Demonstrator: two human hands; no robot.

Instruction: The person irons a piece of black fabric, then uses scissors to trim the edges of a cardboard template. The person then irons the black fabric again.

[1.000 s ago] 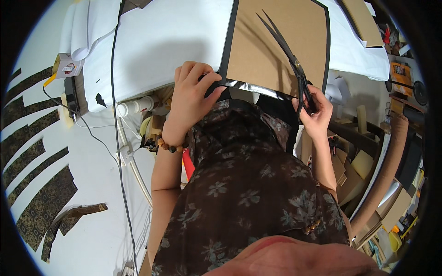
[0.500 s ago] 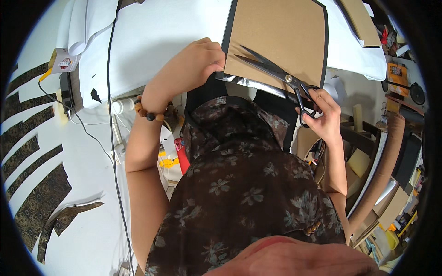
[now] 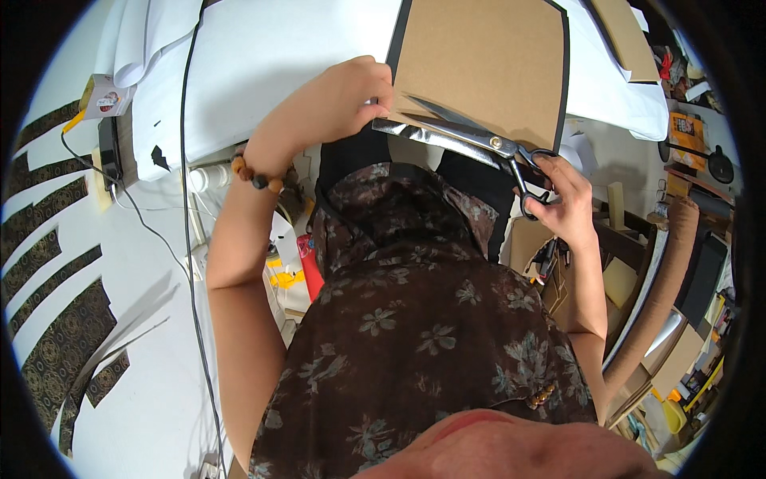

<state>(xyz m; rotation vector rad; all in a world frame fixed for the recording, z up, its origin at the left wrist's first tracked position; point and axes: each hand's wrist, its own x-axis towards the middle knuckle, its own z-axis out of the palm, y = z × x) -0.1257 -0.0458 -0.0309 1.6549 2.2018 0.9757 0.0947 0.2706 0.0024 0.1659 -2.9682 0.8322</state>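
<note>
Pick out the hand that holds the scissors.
The right hand, gripping the black scissors; the left hand, with the beaded bracelet, is at the near left corner of the brown board.

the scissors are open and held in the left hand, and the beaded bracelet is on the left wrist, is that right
Not quite, the hand is wrong: the head view shows the open scissors held in the right hand. The beaded bracelet is on the left wrist, as you say.
</note>
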